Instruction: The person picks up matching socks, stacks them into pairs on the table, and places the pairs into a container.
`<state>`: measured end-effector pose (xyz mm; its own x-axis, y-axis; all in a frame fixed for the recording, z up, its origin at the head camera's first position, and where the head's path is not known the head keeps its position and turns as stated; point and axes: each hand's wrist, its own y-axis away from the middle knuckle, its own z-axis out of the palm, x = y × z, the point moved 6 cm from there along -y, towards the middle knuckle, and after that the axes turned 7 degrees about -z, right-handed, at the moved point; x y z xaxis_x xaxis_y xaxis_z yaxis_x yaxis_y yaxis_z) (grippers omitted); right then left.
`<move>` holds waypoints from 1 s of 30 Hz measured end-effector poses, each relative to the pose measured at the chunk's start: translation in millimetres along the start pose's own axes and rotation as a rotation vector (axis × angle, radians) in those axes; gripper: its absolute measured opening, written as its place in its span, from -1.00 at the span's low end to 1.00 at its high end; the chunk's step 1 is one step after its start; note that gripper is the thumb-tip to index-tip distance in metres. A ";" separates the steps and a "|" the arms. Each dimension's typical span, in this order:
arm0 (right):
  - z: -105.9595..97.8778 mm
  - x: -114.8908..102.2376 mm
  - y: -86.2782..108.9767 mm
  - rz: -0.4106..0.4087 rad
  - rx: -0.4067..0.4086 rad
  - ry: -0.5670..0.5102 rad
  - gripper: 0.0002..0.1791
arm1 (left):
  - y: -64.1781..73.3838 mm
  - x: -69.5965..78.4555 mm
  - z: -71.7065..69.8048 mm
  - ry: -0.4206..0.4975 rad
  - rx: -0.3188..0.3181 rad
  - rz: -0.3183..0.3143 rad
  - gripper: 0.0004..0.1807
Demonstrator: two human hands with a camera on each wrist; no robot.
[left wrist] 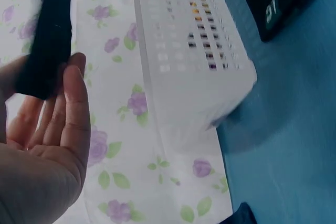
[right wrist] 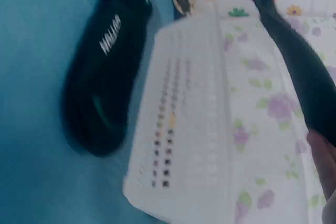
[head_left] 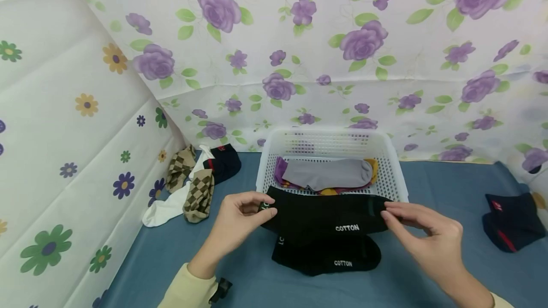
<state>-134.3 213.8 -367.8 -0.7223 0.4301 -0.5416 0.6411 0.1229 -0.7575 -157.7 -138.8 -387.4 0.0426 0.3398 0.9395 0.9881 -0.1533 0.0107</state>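
A black sock (head_left: pixel 321 215) with white COTTON lettering is stretched sideways between both hands, raised above the table. My left hand (head_left: pixel 239 215) pinches its cuff end between thumb and fingers; my right hand (head_left: pixel 428 232) pinches the toe end. Below it, a second black sock (head_left: pixel 329 255) with the same lettering lies flat on the blue cloth. In the left wrist view the left hand (left wrist: pixel 52 124) grips the dark fabric, and in the right wrist view the raised sock (right wrist: pixel 299 61) runs between the two hands.
Behind the hands stands a white perforated basket (head_left: pixel 396 175) holding a grey sock (head_left: pixel 329 173) and purple-yellow socks. Checkered, white and navy socks (head_left: pixel 199 196) lie at the left. More navy socks (head_left: pixel 513 220) lie at the right. Floral sheets (head_left: pixel 274 61) hang behind.
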 end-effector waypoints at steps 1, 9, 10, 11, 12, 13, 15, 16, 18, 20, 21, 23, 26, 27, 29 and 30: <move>1.1 0.5 0.8 -0.002 0.027 0.001 -0.68 | -0.1 -1.0 0.8 -0.017 0.015 -0.004 -0.82; 7.1 -5.2 4.7 -0.066 -0.044 0.072 -0.49 | 3.1 0.5 3.5 -0.064 0.058 0.039 -0.83; 7.8 -6.2 4.9 -0.069 -0.074 0.090 -0.47 | 3.6 0.3 4.2 -0.070 0.052 0.041 -0.83; 8.7 -7.1 5.3 -0.067 -0.106 0.092 -0.45 | 4.0 0.1 5.1 -0.077 0.043 0.047 -0.82; 9.6 -7.5 5.9 -0.059 -0.138 0.101 -0.45 | 4.4 -1.1 6.1 -0.078 0.035 0.043 -0.81; 10.2 -7.4 7.0 -0.047 -0.171 0.114 -0.45 | 5.0 -2.7 7.0 -0.080 0.029 0.033 -0.81; 10.3 -6.1 9.9 -0.007 -0.228 0.145 -0.47 | 6.6 -6.8 9.3 -0.085 0.016 0.002 -0.80; 9.8 -5.0 11.7 0.013 -0.250 0.161 -0.48 | 7.2 -9.6 10.6 -0.092 0.008 -0.012 -0.80; 8.4 -2.6 16.3 0.050 -0.286 0.195 -0.50 | 9.2 -14.7 13.2 -0.099 -0.012 -0.044 -0.80; 6.8 -0.8 20.5 0.078 -0.315 0.226 -0.48 | 11.4 -19.1 15.7 -0.112 -0.036 -0.067 -0.79; 6.4 -0.2 22.3 0.091 -0.329 0.226 -0.47 | 12.3 -21.3 16.7 -0.122 -0.046 -0.074 -0.79; 6.9 1.8 25.5 0.133 -0.374 0.229 -0.45 | 14.6 -24.3 17.9 -0.142 -0.059 -0.089 -0.78; 8.7 5.2 28.2 0.206 -0.453 0.214 -0.45 | 17.3 -29.6 18.8 -0.183 -0.063 -0.109 -0.77; 9.4 6.6 28.9 0.231 -0.478 0.205 -0.46 | 18.1 -31.3 19.2 -0.195 -0.068 -0.112 -0.77; 11.1 9.7 30.4 0.277 -0.532 0.193 -0.47 | 19.1 -34.9 20.3 -0.209 -0.085 -0.117 -0.78; 12.2 11.4 31.3 0.300 -0.558 0.184 -0.48 | 19.3 -37.0 21.2 -0.210 -0.097 -0.120 -0.79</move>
<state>-125.5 211.6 -402.1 -0.4672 0.6573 -0.5913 0.8815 0.3978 -0.2543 -137.1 -134.7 -429.3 -0.0342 0.5444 0.8381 0.9696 -0.1851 0.1598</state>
